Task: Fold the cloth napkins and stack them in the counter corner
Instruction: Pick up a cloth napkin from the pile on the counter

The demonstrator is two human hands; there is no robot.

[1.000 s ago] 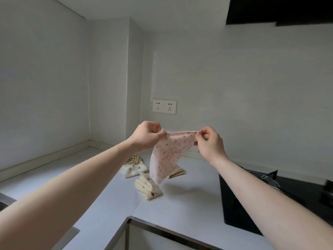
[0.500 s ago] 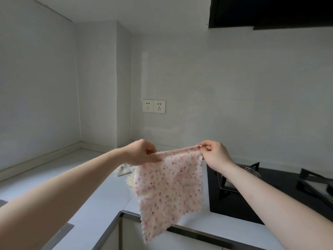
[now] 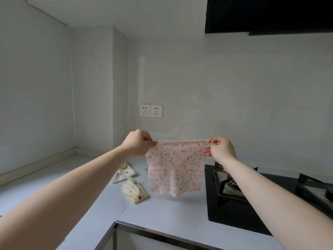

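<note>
Two hands: both held one pink dotted napkin (image 3: 175, 167) up in the air, above the table (image 3: 167, 212) and just left of the black gas hob (image 3: 252, 201).
Left hand (image 3: 137, 146): its grip was closed on the napkin's top left corner, thumb and curled fingers pinching the edge.
Right hand (image 3: 220, 148): its grip was closed on the top right corner, pinching the edge the same way.
Napkin: it hung flat and spread between the two grips, its top edge stretched nearly level, its lower edge free and clear of the table.
Change from half a second before: the hands stood wider apart and the cloth hung squarer; earlier it drooped lower, past the table's front edge. A second before, it was bunched into a narrow drape between hands held close together.
Folded napkins: a cream spotted one (image 3: 135, 193) lay on the table left of the hob, below the left hand; another cream spotted one (image 3: 124, 173) lay just behind it, with a checked piece (image 3: 125, 165) showing at its far edge.
More cloth: a small checked bit (image 3: 146, 170) peeked out behind the hanging napkin's left side.
Wall sockets (image 3: 150, 110): a double plate was on the wall above and left of the hob.
</note>
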